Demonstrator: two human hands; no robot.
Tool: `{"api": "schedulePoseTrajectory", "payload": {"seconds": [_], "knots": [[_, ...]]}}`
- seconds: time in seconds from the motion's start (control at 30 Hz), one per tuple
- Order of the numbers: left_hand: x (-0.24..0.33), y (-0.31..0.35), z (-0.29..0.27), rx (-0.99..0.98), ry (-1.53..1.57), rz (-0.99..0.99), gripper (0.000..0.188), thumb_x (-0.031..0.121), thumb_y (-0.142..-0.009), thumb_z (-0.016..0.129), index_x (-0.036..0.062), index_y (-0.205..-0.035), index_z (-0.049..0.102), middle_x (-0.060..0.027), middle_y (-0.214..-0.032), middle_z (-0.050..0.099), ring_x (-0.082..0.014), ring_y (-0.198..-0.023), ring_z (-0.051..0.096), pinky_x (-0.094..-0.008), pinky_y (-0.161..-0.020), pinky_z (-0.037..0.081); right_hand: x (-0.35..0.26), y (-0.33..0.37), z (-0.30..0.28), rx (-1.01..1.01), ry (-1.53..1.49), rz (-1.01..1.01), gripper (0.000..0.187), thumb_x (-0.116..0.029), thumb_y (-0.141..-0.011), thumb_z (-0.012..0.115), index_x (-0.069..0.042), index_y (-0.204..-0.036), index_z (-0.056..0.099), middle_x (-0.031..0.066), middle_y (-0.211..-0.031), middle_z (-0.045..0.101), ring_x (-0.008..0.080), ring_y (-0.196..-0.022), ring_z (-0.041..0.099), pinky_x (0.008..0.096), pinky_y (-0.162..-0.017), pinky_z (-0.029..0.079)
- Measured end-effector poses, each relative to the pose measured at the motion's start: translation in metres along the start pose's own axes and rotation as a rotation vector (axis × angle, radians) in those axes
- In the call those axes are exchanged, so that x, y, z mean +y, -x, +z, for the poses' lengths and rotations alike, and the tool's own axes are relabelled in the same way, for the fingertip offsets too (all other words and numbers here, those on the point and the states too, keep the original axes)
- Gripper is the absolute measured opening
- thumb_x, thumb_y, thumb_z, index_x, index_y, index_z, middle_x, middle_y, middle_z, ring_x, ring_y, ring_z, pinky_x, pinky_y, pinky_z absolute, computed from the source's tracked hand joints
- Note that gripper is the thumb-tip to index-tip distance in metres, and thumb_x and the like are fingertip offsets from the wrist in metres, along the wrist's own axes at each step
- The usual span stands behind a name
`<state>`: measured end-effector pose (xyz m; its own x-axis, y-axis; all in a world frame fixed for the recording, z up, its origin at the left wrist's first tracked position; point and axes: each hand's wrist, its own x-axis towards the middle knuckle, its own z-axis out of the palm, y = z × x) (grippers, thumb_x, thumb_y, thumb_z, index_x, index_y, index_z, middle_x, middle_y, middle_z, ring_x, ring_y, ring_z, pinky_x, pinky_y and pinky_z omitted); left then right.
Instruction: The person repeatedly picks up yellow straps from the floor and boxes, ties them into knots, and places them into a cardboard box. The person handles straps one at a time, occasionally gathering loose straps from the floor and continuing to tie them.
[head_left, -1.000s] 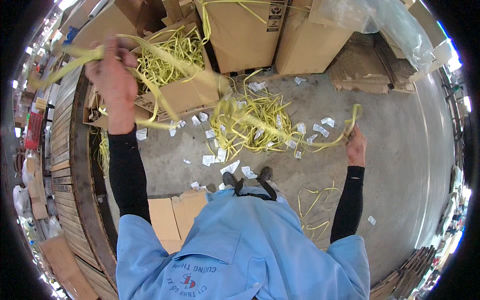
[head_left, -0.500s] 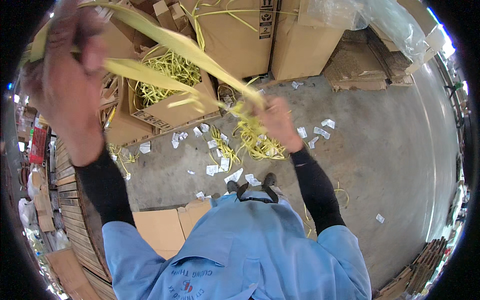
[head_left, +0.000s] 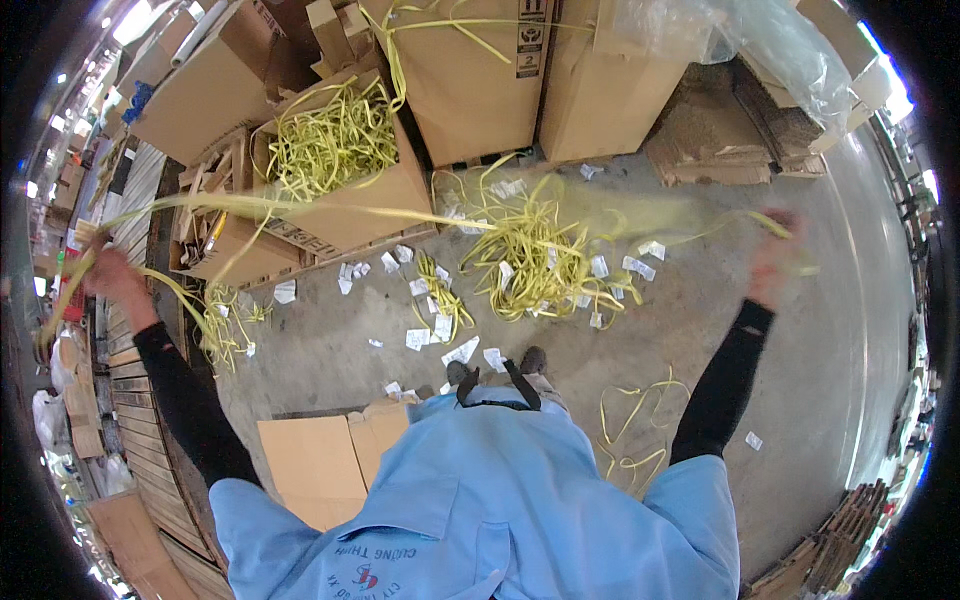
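Observation:
My arms are spread wide. At the far left, my left hand (head_left: pixel 118 285) is closed on yellow strapping (head_left: pixel 350 207), which stretches from it across the middle while other lengths hang below. My right hand (head_left: pixel 775 262), smeared by motion at the right, has a yellow strap (head_left: pixel 725 222) at its fingers. Between the hands, on the concrete floor, lies a large tangled heap of yellow strapping (head_left: pixel 535 255) with white paper slips in it. A smaller bundle of strapping (head_left: pixel 437 290) rests left of the heap.
Beyond the left hand, an open cardboard box (head_left: pixel 365 205) is full of yellow strapping. Tall cartons (head_left: pixel 465 90) and flattened cardboard (head_left: pixel 705 130) stand at the back. White slips (head_left: pixel 415 339) litter the floor (head_left: pixel 800 350). Wooden slats (head_left: pixel 140 420) run along the left.
Both hands have swung apart, the left outward and down, the right far to the right. The strapping between them has spread out, and the heap on the floor looks larger.

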<state>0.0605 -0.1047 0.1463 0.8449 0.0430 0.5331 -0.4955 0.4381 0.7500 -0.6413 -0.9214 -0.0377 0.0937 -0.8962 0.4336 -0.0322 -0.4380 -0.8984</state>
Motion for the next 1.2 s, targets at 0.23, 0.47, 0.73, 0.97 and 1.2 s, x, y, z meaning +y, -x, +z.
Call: {"api": "schedulePoseTrajectory", "payload": {"seconds": [0.23,0.47,0.73,0.97,1.2], "knots": [[0.038,-0.041,-0.052,0.232,-0.625,0.065,0.039,0.022,-0.094,0.059,0.0,-0.126,0.058,-0.0077,-0.092,0.066,-0.0185,-0.071,0.059,-0.0356,-0.063,0.047,-0.017,-0.188,-0.124,0.141,0.81,-0.473,0.031,-0.027,-0.092,0.059,-0.001,-0.108,0.065,0.0119,-0.097,0.067,0.027,-0.089,0.065,0.0422,-0.076,0.051],[0.028,0.009,-0.129,0.001,-2.145,-0.036,0.039,0.022,-0.095,0.055,0.0009,-0.128,0.059,-0.0102,-0.106,0.067,-0.0217,-0.087,0.062,-0.0409,-0.072,0.05,-0.001,-0.163,-0.225,-0.082,0.946,-0.061,0.025,-0.017,-0.095,0.053,-0.004,-0.114,0.065,0.0113,-0.109,0.065,0.0278,-0.098,0.062,0.041,-0.09,0.048],[-0.059,0.17,0.105,-0.381,-0.639,-0.407,0.03,0.029,-0.096,0.066,0.0,-0.103,0.065,-0.0038,-0.078,0.066,-0.0101,-0.056,0.055,-0.0258,-0.046,0.042,0.048,-0.118,-0.098,-0.318,0.554,0.104,0.039,-0.017,-0.089,0.061,-0.001,-0.124,0.058,0.0218,-0.116,0.063,0.0352,-0.108,0.059,0.0436,-0.096,0.046],[0.018,0.245,0.263,-0.642,-0.326,-0.593,0.039,0.008,-0.093,0.062,0.0001,-0.128,0.047,-0.0082,-0.097,0.068,-0.0088,-0.069,0.058,-0.0233,-0.057,0.052,-0.089,-0.001,0.024,-0.944,0.629,-0.059,0.075,-0.021,-0.079,0.076,-0.005,-0.145,0.043,0.0184,-0.142,0.05,0.0298,-0.132,0.048,0.0433,-0.109,0.039],[0.031,0.299,0.318,-1.082,-0.082,-0.688,0.044,0.0,-0.088,0.058,0.0021,-0.13,0.047,-0.0061,-0.1,0.064,-0.0118,-0.083,0.058,-0.0276,-0.072,0.048,-0.267,0.176,0.192,-1.103,-0.151,-0.341,0.07,-0.029,-0.084,0.073,-0.003,-0.143,0.045,0.0171,-0.14,0.053,0.0305,-0.132,0.049,0.0414,-0.109,0.039]]}}
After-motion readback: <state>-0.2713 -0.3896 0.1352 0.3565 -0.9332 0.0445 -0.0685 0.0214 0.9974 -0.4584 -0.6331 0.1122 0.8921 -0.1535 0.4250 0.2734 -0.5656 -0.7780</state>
